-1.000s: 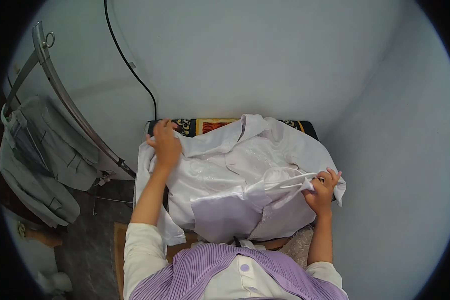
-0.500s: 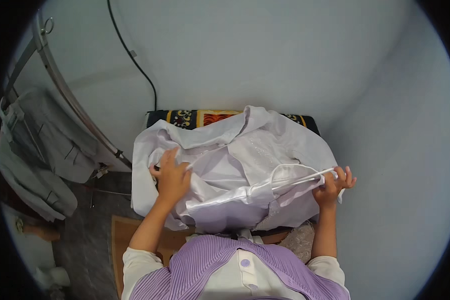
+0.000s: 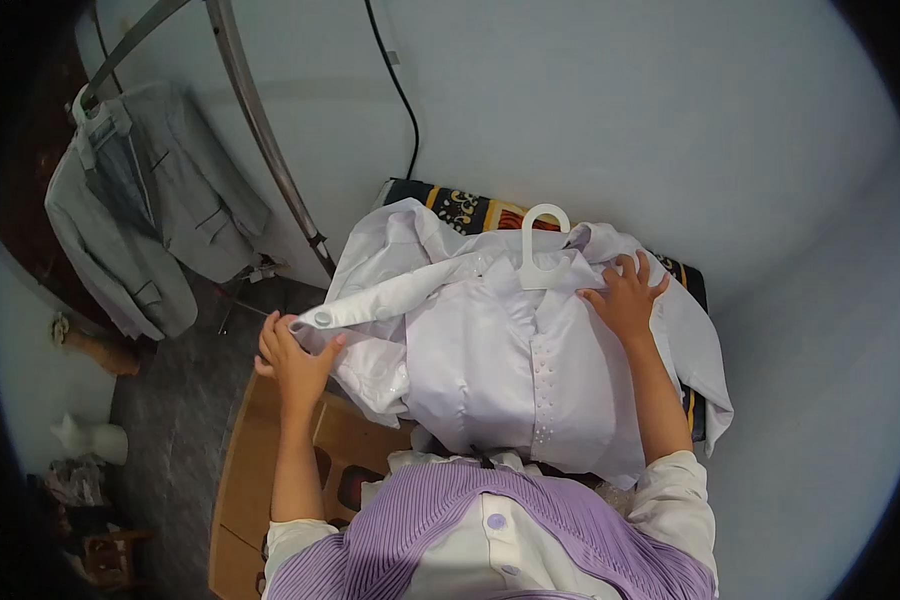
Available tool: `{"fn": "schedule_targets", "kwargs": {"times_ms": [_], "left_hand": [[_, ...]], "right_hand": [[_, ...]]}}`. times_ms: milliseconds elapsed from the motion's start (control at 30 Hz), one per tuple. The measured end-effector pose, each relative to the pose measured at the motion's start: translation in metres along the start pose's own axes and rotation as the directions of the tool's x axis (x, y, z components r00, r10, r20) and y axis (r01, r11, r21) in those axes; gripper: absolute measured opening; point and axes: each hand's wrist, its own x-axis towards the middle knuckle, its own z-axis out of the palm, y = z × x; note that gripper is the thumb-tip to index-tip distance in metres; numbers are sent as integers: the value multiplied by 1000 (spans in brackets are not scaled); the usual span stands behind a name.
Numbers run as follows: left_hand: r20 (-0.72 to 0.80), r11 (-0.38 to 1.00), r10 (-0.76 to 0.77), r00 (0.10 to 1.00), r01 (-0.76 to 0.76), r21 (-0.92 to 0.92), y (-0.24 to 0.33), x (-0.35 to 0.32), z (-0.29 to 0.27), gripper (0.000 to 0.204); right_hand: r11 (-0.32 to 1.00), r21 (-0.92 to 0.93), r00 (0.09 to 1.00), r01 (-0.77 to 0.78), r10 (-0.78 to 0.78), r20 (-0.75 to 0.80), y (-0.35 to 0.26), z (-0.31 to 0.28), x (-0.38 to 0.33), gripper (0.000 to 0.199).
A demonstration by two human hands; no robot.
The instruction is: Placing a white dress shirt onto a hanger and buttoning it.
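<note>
A pale lilac-white, shiny shirt [image 3: 475, 350] lies spread front side up before me, small studs running down its front strip. From its neck a white hanger [image 3: 530, 268] sticks out, hook away from me. At the left, the end of a sleeve [image 3: 410, 290] with round buttons is pinched in the fingers of my left hand [image 3: 296, 362]. The sleeve is drawn out across the shirt toward that hand. My right hand [image 3: 625, 303] rests with fingers spread on the shirt's shoulder, just right of the hanger.
Beneath the shirt is a dark patterned cloth [image 3: 450, 205] against the wall. A metal rack [image 3: 255, 110] stands at the left, with a grey jacket [image 3: 155, 190] hung near it. Below my left arm is a brown wooden surface [image 3: 260, 490]. A black cable [image 3: 400, 90] runs down the wall.
The shirt has gone from bunched and opened out to lying front side up. The hanger has moved from the right side to the neck. My view has shifted left.
</note>
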Motion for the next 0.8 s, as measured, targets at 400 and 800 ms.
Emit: {"fn": "schedule_targets", "kwargs": {"times_ms": [400,800], "left_hand": [[-2,966,-195,981,191,-177,8,-127,85,62],[-132,980,-150,980,165,110,-125,-98,-19,15]], "right_hand": [[994,105,996,-26,35,-88,8,43,-21,45],[997,56,994,59,-54,-90,9,59,-23,35]]}}
